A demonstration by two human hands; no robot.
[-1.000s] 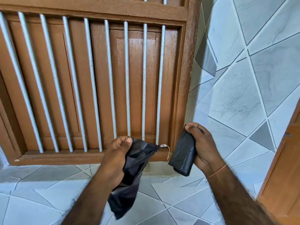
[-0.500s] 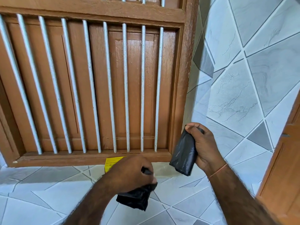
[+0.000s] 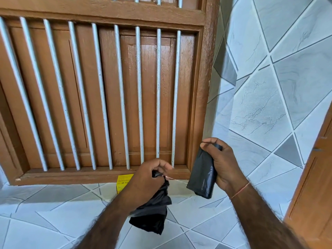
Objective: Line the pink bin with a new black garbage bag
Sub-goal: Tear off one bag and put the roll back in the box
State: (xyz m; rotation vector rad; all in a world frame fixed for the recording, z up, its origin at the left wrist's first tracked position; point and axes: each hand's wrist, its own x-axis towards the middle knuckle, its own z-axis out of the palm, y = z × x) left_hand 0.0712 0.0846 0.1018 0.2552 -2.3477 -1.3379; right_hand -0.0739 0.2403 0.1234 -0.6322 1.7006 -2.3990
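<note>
L hand (image 3: 147,178) is fisted round a crumpled black garbage bag (image 3: 152,211), which hangs below it toward 6 o'clock, off the tiled floor (image 3: 53,212). R hand (image 3: 222,164), at 3 o'clock from the L, is closed on a folded wad of black bags (image 3: 202,175) held near upright. A thin thread (image 3: 175,179) runs betw. the two bundles. Behind – a wooden barred window (image 3: 107,87); a yellow label (image 3: 123,182) shows at approx. 9 o'clock of the L hand. Pink bin isn't in view.
</note>
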